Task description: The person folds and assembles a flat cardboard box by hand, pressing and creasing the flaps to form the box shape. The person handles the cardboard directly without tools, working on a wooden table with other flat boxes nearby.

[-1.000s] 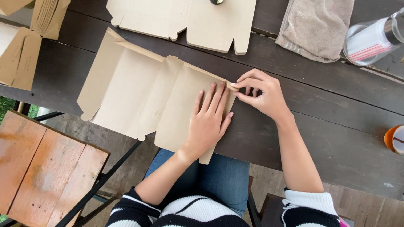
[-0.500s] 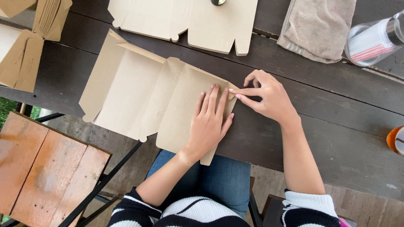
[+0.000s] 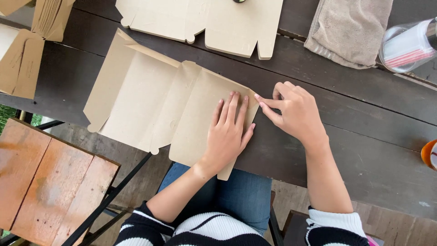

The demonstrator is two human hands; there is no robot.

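Left hand [image 3: 227, 132] is pressing flat, fingers spread, on the cardboard [image 3: 150, 107] at frame centre; right hand [image 3: 293, 114] is pinching its right edge, having slid lower along it.

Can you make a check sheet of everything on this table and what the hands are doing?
Surface: dark wooden plank table, worn, bare between the things.
Job's things: flat tan cardboard box blank, unfolded, its near edge hanging over the table edge.
Clutter: second box blank at the far edge; stacked cardboard pieces far left; grey cloth; clear container; orange thing at the right edge.
Grippers: left hand pressed flat on the blank; right hand, fingertips at the blank's right edge.
Cables: nothing seen.
Surroundings: orange-brown wooden stool lower left; person's blue jeans.
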